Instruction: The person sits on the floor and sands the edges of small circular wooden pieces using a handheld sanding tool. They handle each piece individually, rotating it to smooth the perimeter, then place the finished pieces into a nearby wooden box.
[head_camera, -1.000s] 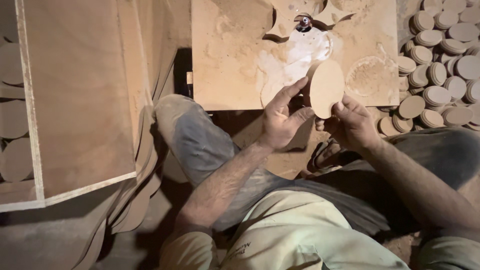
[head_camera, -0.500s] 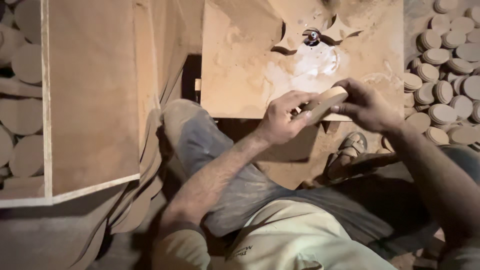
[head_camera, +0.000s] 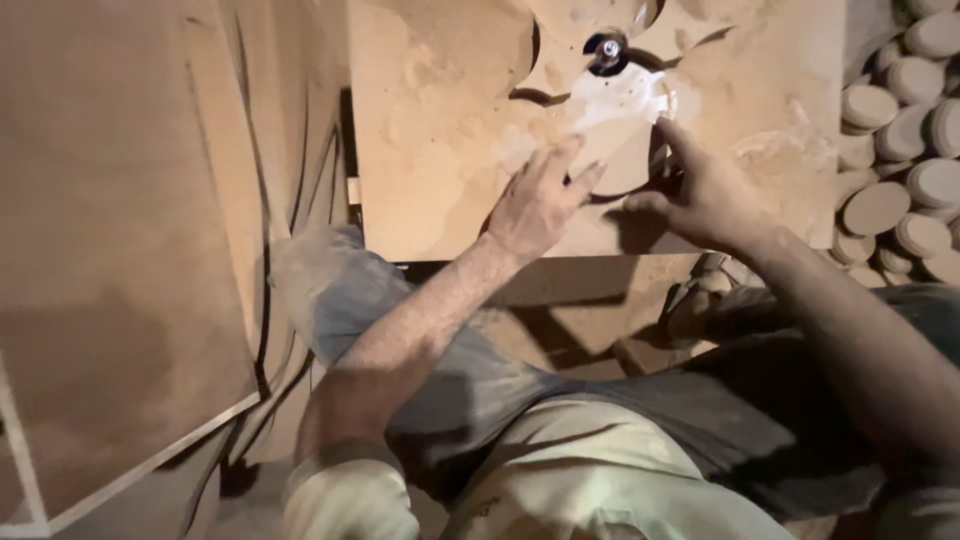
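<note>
A round wooden disc (head_camera: 622, 150) lies flat on the dusty work board (head_camera: 440, 150), just below a metal cutter bit (head_camera: 605, 50) that sticks up through the board. My left hand (head_camera: 535, 205) presses on the disc's left edge with fingers spread over it. My right hand (head_camera: 700, 190) grips the disc's right edge, thumb low and fingers pointing toward the bit. Much of the disc is hidden between the two hands. Pale sawdust covers the board around the bit.
A heap of several finished wooden discs (head_camera: 900, 150) fills the right side. Large fibreboard sheets (head_camera: 120, 250) lean at the left, some with round cut-outs. My knees and a sandalled foot (head_camera: 700, 310) sit under the board's near edge (head_camera: 560, 255).
The disc, held upright and inspected a second ago, has been turned flat and pushed forward onto the board up to the cutter bit. Both hands moved forward with it.
</note>
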